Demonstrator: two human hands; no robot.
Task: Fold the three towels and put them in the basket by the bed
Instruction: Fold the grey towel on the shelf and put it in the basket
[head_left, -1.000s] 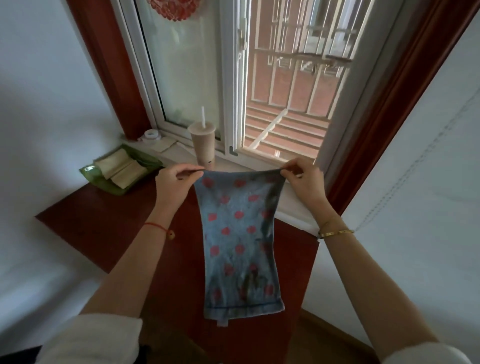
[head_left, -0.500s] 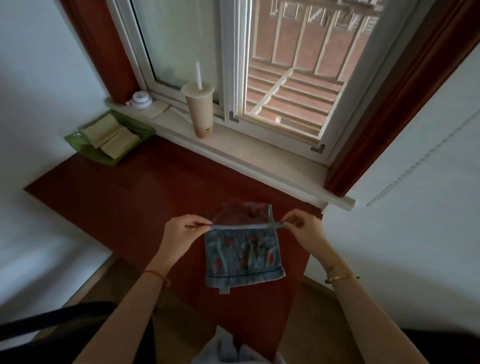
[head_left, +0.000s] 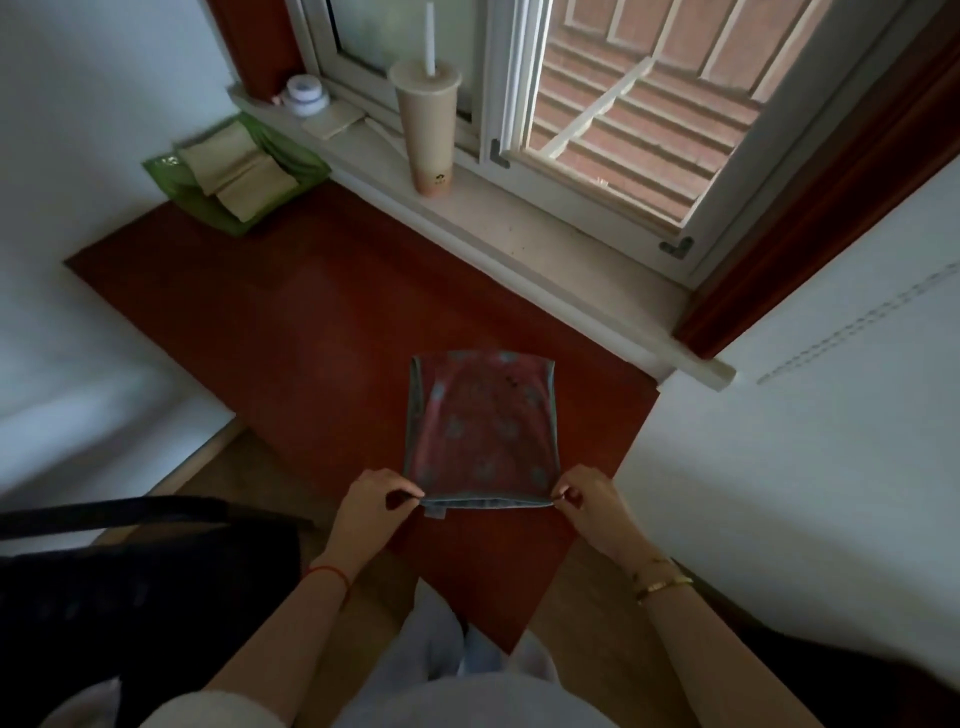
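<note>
Now L hand (head_left: 371, 512) & R hand (head_left: 592, 506) pinch near corners of towel (head_left: 483, 426); green basket (head_left: 228, 221) holds beige towels (head_left: 244, 171).

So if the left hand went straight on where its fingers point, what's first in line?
The left hand pinches the folded towel, so that comes first; beyond its near edge, probably the right hand.

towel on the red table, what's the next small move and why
Probably carry one near corner across to the other, folding it in half sideways. The towel lies flat on the red table, doubled at its near edge, and the left hand and right hand each pinch a near corner, so a second fold looks ready.
</note>
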